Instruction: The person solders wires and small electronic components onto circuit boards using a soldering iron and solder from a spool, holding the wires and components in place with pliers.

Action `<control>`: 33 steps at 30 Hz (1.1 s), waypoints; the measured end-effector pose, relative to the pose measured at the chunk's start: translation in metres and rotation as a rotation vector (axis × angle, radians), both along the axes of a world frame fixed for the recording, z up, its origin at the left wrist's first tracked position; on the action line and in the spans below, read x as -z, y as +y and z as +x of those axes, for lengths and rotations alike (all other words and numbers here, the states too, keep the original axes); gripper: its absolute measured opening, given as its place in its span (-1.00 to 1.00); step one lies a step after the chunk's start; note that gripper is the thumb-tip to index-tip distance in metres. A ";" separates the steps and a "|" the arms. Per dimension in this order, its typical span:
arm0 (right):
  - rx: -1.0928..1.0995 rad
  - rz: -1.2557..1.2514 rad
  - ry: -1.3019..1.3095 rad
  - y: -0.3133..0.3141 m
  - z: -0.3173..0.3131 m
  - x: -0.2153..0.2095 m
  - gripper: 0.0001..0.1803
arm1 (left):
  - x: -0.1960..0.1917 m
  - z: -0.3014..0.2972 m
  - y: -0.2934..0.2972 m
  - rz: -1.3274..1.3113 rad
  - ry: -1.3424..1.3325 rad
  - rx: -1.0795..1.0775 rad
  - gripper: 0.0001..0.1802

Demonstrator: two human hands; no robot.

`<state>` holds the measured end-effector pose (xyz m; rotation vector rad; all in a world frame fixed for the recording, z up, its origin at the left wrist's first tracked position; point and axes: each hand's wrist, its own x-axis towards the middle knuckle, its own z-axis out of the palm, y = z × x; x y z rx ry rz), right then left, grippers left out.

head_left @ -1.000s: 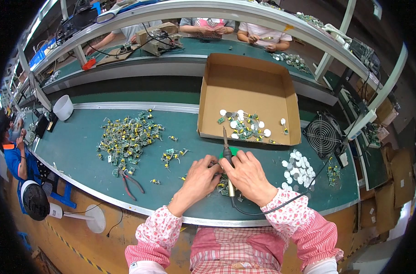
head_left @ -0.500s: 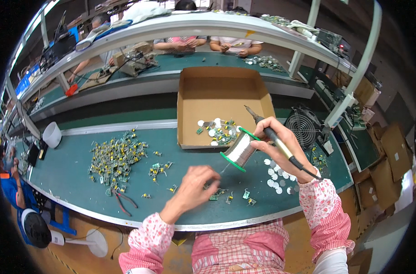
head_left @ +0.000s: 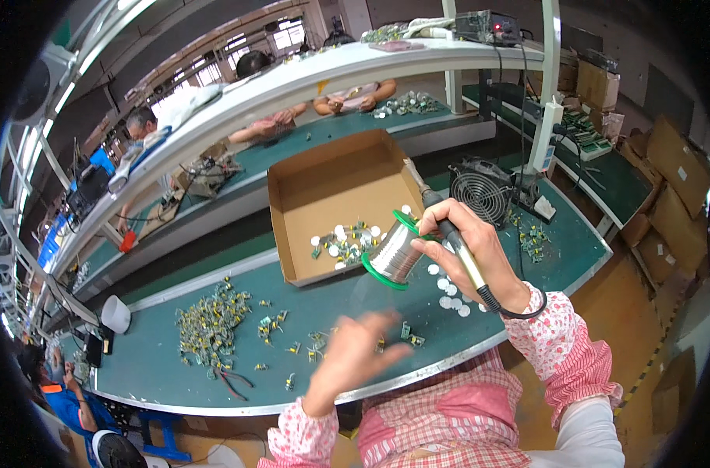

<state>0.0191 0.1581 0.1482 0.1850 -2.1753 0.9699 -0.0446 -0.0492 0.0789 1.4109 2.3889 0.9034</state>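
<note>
right hand [head_left: 468, 249] clamped on solder spool [head_left: 395, 251] and soldering iron [head_left: 448, 234], left hand [head_left: 355, 351] blurred, fingers apart, holding nothing, above green bench [head_left: 160, 374]

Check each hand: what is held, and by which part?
The right hand holds a soldering iron by its black handle and a solder spool by its green-flanged end. The left hand is blurred, apparently empty.

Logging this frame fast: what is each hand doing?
Left hand: open, blurred, holding nothing.
Right hand: closed on soldering iron and solder spool.
</note>
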 end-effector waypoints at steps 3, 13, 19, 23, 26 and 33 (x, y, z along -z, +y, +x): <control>0.068 0.120 0.053 0.017 0.007 0.006 -0.74 | -0.047 0.032 0.014 0.384 -0.228 0.535 -0.35; 0.023 -0.314 0.050 0.037 0.039 0.017 -0.75 | -0.005 0.037 0.011 -0.184 -0.094 0.093 -0.65; -0.035 -0.292 -0.061 0.047 0.045 0.037 -0.74 | -0.059 0.031 0.021 1.088 -0.814 0.439 0.04; -0.107 -0.547 -0.050 0.051 0.060 0.037 -0.75 | -0.012 -0.031 -0.011 0.512 0.051 -0.404 0.14; -0.100 -0.659 -0.047 0.053 0.057 0.036 -0.75 | 0.011 -0.012 -0.052 -0.146 0.046 -0.324 -0.28; 0.147 -0.328 -0.033 0.056 0.032 0.055 -0.73 | -0.074 -0.004 -0.091 0.494 -0.184 0.309 -0.75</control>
